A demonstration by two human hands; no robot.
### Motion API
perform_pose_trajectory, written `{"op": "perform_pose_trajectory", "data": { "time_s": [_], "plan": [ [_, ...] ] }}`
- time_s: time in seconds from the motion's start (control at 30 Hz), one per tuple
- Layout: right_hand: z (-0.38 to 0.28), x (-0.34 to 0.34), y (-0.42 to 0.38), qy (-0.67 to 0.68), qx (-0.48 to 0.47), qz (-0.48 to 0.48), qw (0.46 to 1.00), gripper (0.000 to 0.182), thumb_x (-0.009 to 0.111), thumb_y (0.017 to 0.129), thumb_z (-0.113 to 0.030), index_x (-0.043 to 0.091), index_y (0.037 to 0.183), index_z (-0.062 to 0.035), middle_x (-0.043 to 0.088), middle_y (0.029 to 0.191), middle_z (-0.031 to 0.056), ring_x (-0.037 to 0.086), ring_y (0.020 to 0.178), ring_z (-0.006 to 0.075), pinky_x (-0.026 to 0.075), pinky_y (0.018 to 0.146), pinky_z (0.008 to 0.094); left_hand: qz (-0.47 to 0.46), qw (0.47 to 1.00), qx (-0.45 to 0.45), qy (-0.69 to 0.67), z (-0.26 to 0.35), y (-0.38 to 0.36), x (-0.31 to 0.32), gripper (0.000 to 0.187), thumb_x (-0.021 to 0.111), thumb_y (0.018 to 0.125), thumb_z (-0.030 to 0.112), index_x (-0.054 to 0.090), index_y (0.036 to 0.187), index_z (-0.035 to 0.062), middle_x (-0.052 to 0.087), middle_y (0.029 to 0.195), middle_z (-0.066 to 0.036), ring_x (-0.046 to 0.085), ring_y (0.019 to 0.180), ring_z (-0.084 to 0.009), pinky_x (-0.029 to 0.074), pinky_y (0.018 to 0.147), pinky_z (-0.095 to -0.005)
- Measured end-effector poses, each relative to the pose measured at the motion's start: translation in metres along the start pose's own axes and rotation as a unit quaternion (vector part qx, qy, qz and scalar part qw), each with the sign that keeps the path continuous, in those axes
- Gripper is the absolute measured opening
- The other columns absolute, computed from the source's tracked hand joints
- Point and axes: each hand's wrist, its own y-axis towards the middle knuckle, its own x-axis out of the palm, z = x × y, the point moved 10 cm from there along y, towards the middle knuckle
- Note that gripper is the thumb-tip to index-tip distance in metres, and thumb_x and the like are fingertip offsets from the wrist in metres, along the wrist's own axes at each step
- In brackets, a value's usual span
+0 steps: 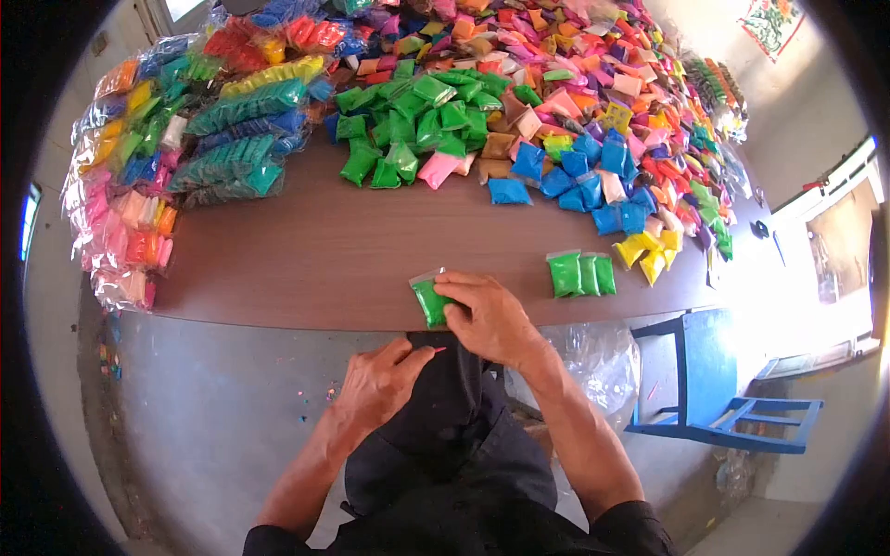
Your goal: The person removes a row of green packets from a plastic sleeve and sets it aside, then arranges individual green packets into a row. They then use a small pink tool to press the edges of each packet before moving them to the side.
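My right hand (488, 318) grips a small clear packet with green filling (429, 301) at the front edge of the table, thumb and fingers on its right side. Below the edge, over my lap, my left hand (382, 375) is closed with its thumb pressed to the fingers. A small pinkish-red tip (439, 349) pokes out of that pinch; the rest is hidden, so its kind cannot be told. To the right of my right hand, several like green packets (581, 274) lie overlapping in a row on the table.
Piled loose green packets (408, 116), blue packets (584, 176) and a multicoloured heap (556, 46) cover the back of the brown table (306, 241). Bundled bags (241, 120) line the left. A blue chair (709, 371) and clear plastic (593, 366) are at the lower right.
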Motion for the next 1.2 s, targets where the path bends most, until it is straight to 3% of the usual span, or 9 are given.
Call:
{"op": "perform_pose_trajectory", "data": {
  "time_s": [0.07,0.2,0.33,0.43,0.63,0.77,0.9,1.2],
  "plan": [
    [-0.004,0.002,-0.006,-0.036,0.006,0.028,0.999,0.037,0.079,0.092,-0.018,0.078,0.126,-0.0045,0.071,0.141,0.016,0.067,0.13,0.0389,0.056,0.108,0.0477,0.036,0.999,-0.011,-0.004,-0.005,-0.005,-0.005,0.02,0.076,0.094,0.004,0.079,0.113,0.0101,0.065,0.088,-0.006,0.071,0.07,-0.0297,0.059,0.059,-0.0427],
    [-0.027,-0.001,-0.01,-0.105,-0.012,0.082,0.991,0.037,0.086,0.085,-0.019,0.079,0.121,-0.0101,0.069,0.133,0.0101,0.07,0.116,0.0347,0.06,0.098,0.0486,0.109,0.993,-0.04,-0.012,-0.022,-0.013,-0.022,0.017,0.077,0.094,0.004,0.08,0.111,0.0081,0.068,0.086,-0.007,0.072,0.069,-0.0299,0.058,0.059,-0.0424],
    [-0.024,-0.002,-0.016,-0.135,-0.028,0.125,0.982,0.038,0.085,0.083,-0.015,0.079,0.12,-0.0099,0.071,0.129,0.008,0.071,0.112,0.0322,0.06,0.096,0.0484,0.124,0.982,-0.132,-0.051,-0.049,-0.031,-0.032,0.015,0.078,0.096,0.001,0.08,0.11,0.0065,0.071,0.084,-0.01,0.072,0.07,-0.0302,0.057,0.06,-0.0413],
    [-0.022,-0.014,-0.021,-0.162,-0.041,0.142,0.976,0.037,0.084,0.082,-0.011,0.08,0.118,-0.0093,0.073,0.126,0.0072,0.072,0.109,0.0313,0.059,0.094,0.0475,0.161,0.972,-0.152,-0.078,-0.064,-0.039,-0.038,0.015,0.077,0.098,0.0,0.079,0.111,0.0059,0.072,0.087,-0.012,0.071,0.069,-0.0295,0.056,0.06,-0.0392],
    [-0.025,-0.071,-0.035,-0.255,-0.057,0.145,0.954,0.036,0.082,0.081,-0.008,0.08,0.118,-0.0076,0.073,0.126,0.0076,0.071,0.108,0.0319,0.057,0.093,0.0462,0.198,0.966,-0.148,-0.078,-0.065,-0.028,-0.06,0.012,0.075,0.101,-0.002,0.078,0.112,0.0022,0.071,0.085,-0.013,0.067,0.066,-0.0261,0.053,0.06,-0.0358],
    [-0.008,-0.096,-0.046,-0.367,-0.059,0.133,0.919,0.033,0.078,0.085,-0.01,0.078,0.118,-0.0085,0.069,0.129,0.0048,0.068,0.11,0.0269,0.052,0.092,0.0443,0.216,0.961,-0.146,-0.094,-0.07,-0.022,-0.06,0.011,0.077,0.1,0.0,0.078,0.111,0.0021,0.07,0.083,-0.013,0.066,0.066,-0.0245,0.052,0.06,-0.0348],
    [0.007,-0.102,-0.051,-0.393,-0.041,0.107,0.913,0.036,0.074,0.085,-0.005,0.078,0.12,-0.0055,0.067,0.133,0.0063,0.064,0.118,0.0288,0.047,0.099,0.0482,0.204,0.959,-0.164,-0.108,-0.077,-0.021,-0.053,0.01,0.077,0.1,0.002,0.079,0.111,0.0019,0.07,0.084,-0.012,0.064,0.068,-0.0213,0.05,0.061,-0.0337],
    [0.004,-0.096,-0.051,-0.401,0.007,0.087,0.912,0.045,0.076,0.089,-0.015,0.072,0.133,-0.0055,0.063,0.145,0.0092,0.057,0.137,0.0305,0.035,0.12,0.0583,0.221,0.951,-0.178,-0.124,-0.09,-0.019,-0.059,0.01,0.075,0.103,0.004,0.079,0.111,-0.0009,0.069,0.083,-0.008,0.058,0.068,-0.0123,0.045,0.059,-0.0293]
  ]
}}
